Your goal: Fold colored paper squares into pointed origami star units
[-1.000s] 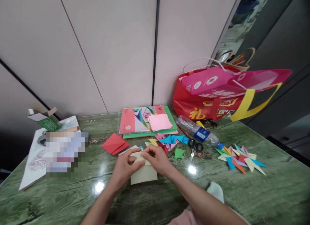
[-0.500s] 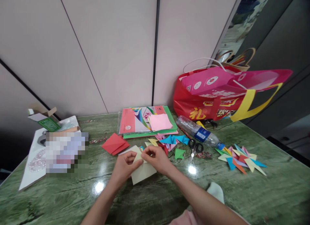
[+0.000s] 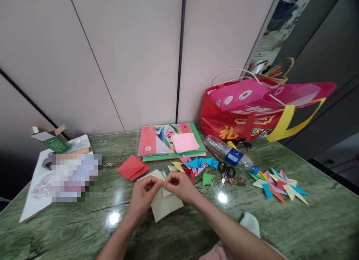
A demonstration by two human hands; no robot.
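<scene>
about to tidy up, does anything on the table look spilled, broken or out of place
Mildly: the bottle lies on its side instead of standing, though no spill shows, and the box is open. Nothing visible looks broken.

One head-worn view looks forward and down over the green, marble-patterned bench to the flat, pale greyish-pink panelled wall behind it, with the bare left hand and bare right hand near, low in its middle.

Cream paper | partly folded, creased | askew, corner toward viewer | over green tabletop
</scene>
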